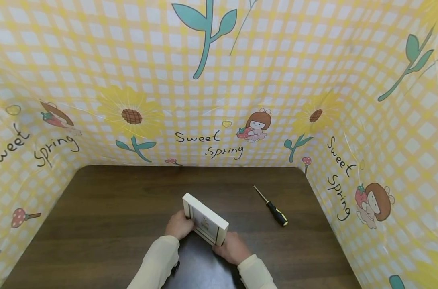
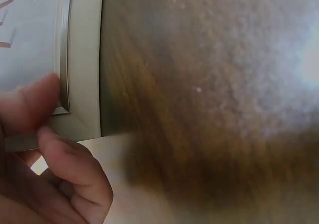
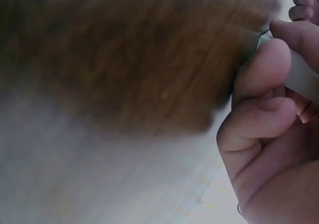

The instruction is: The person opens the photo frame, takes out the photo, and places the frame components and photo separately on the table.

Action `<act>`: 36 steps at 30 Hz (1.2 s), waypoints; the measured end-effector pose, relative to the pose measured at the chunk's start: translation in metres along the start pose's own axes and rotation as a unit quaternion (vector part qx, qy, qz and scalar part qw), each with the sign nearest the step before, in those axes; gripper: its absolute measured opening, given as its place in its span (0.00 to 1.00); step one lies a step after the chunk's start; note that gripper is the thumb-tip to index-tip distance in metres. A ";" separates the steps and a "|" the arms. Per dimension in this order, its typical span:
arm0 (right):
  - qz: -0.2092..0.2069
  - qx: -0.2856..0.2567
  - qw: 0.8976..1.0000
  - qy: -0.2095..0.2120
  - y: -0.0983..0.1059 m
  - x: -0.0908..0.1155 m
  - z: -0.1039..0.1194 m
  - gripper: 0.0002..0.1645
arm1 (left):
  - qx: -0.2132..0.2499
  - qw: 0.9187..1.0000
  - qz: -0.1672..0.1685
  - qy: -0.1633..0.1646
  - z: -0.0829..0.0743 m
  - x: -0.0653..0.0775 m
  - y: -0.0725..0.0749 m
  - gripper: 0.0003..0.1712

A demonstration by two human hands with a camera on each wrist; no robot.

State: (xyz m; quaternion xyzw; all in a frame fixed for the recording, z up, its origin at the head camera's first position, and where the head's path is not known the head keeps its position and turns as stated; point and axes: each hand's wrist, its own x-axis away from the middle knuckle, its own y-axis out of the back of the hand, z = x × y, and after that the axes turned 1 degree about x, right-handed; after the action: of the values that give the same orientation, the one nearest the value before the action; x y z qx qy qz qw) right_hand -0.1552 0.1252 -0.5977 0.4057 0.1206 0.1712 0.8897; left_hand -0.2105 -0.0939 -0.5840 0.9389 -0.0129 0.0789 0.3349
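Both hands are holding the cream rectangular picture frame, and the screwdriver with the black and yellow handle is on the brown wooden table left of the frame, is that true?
Not quite: the head view shows the screwdriver on the table to the right of the picture frame, not the left. The left hand and right hand do hold the frame.
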 end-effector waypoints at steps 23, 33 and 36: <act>0.018 0.013 1.000 -0.008 -0.001 0.004 0.002 0.26 | 0.081 0.997 0.016 0.013 0.001 0.004 -0.001 0.06; 0.030 0.016 0.999 -0.003 0.004 0.002 0.003 0.26 | 0.082 0.996 0.032 0.006 0.006 0.005 -0.001 0.09; 0.028 0.019 0.999 -0.006 0.002 0.001 0.002 0.26 | 0.082 0.995 0.049 0.009 0.006 0.005 0.001 0.10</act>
State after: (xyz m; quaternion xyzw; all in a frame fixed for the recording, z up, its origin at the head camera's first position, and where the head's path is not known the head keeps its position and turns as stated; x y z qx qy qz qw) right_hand -0.1540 0.1259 -0.5948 0.4271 0.1073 0.1918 0.8771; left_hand -0.2045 -0.0983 -0.5877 0.9606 -0.0494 0.1040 0.2530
